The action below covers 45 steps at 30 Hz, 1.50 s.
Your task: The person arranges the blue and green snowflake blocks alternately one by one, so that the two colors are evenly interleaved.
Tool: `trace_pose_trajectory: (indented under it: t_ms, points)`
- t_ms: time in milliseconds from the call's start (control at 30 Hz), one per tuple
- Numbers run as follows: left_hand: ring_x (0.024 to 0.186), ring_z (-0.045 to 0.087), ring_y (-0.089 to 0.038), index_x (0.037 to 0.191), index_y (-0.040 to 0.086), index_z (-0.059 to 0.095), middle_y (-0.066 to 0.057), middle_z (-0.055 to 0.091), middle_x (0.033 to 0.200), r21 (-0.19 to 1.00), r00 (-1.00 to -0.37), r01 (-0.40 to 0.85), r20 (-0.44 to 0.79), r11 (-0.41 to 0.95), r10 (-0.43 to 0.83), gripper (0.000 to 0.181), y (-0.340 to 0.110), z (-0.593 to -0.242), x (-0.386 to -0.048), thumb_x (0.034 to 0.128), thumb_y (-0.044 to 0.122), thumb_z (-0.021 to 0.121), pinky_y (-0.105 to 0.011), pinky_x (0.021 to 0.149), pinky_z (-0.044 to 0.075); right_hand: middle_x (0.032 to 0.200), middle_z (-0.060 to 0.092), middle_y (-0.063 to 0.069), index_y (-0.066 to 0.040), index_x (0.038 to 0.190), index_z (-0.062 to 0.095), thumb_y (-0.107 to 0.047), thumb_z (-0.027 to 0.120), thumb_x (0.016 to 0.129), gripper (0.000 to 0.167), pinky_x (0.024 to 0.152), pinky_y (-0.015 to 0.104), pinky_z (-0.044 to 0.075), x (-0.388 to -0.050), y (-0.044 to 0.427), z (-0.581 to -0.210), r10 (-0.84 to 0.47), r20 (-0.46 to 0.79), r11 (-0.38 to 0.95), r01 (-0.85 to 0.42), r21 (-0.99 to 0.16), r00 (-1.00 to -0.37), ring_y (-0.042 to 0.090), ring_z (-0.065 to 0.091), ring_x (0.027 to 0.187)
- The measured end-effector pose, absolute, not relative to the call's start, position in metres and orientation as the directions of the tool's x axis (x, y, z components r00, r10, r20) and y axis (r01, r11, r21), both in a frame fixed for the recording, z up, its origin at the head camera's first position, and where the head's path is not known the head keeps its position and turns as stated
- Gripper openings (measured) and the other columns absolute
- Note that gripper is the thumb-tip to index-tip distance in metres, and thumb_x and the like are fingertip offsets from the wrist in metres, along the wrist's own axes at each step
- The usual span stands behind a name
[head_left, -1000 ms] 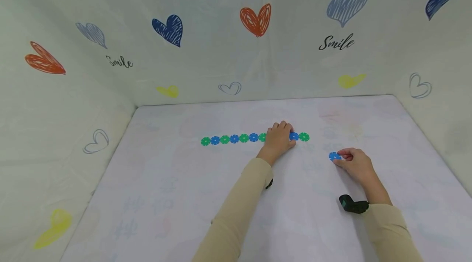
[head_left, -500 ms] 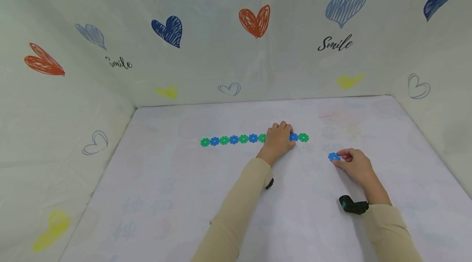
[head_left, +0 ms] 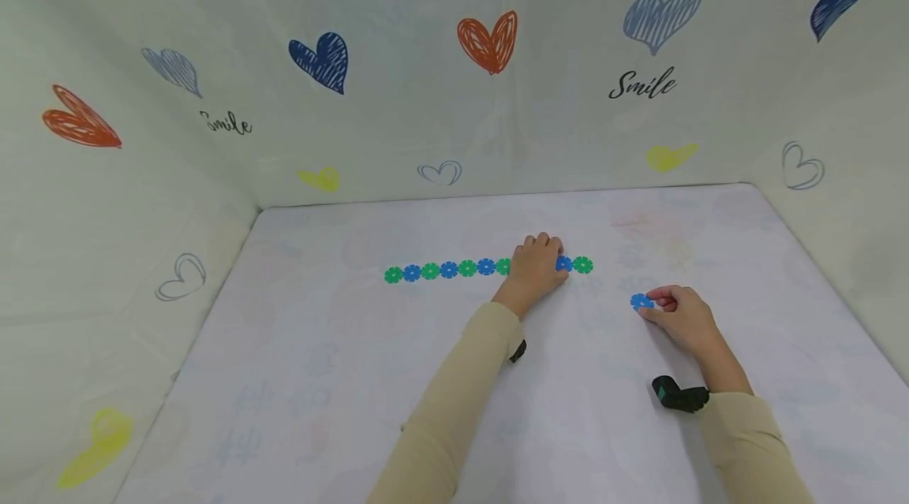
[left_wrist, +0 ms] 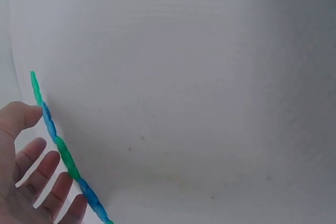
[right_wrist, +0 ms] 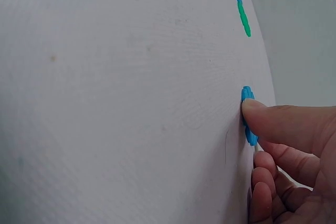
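Note:
A row of alternating green and blue snowflake discs (head_left: 430, 271) lies across the white table. My left hand (head_left: 534, 266) rests over its right part and hides some discs. In the left wrist view, the thumb and spread fingertips (left_wrist: 35, 110) of that hand touch the edge-on row from above, without curling round it. Right of the row's green end disc (head_left: 583, 265), my right hand (head_left: 683, 316) pinches a single blue snowflake disc (head_left: 642, 301) between thumb and fingers. The right wrist view shows this blue disc (right_wrist: 247, 95) edge-on under the thumb, close to the table and apart from the row.
The white tabletop (head_left: 341, 378) ends at a back wall (head_left: 398, 125) printed with hearts and "Smile" lettering. Side walls stand left and right. A black wrist camera (head_left: 679, 394) is on my right wrist, and part of another (head_left: 519, 351) shows at the left.
The whole head view has shifted very slightly. Both hands stay in place, the left on the row and the right pinching the blue disc.

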<state>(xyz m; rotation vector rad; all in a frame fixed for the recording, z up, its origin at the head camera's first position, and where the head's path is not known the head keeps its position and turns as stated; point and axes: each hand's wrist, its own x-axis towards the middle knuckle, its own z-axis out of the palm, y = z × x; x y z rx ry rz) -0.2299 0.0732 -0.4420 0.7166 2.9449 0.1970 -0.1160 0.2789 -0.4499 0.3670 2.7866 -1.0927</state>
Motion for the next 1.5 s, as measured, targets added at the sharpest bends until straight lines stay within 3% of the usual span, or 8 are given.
trace_pose_trajectory:
  t_ms: [533,1500]
  points:
    - [0.11,0.048,-0.013,0.121,0.02,0.056,0.004,0.053,0.118,0.211,-0.836,0.525,-0.051,0.824,0.546,0.037,0.084,-0.444,-0.231,0.0885,0.037,0.06,-0.027,0.095,0.041,0.106,0.048,0.027,0.011,0.115,0.051,-0.022,0.062,0.088,0.044,0.071,0.032,0.038,-0.115,0.28,-0.449,0.175,-0.209,0.709,0.27,-0.652,-0.962,0.032,0.045,0.092]
    - [0.107,0.049,-0.013,0.114,0.025,0.061,0.006,0.055,0.113,0.219,-0.867,0.486,0.004,0.846,0.498,0.031,0.092,-0.454,-0.23,0.0882,0.042,0.059,-0.03,0.092,0.041,0.106,0.048,0.025,0.01,0.115,0.052,-0.02,0.062,0.087,0.042,0.073,0.032,0.038,-0.116,0.277,-0.449,0.187,-0.214,0.703,0.283,-0.653,-0.959,0.031,0.044,0.092]
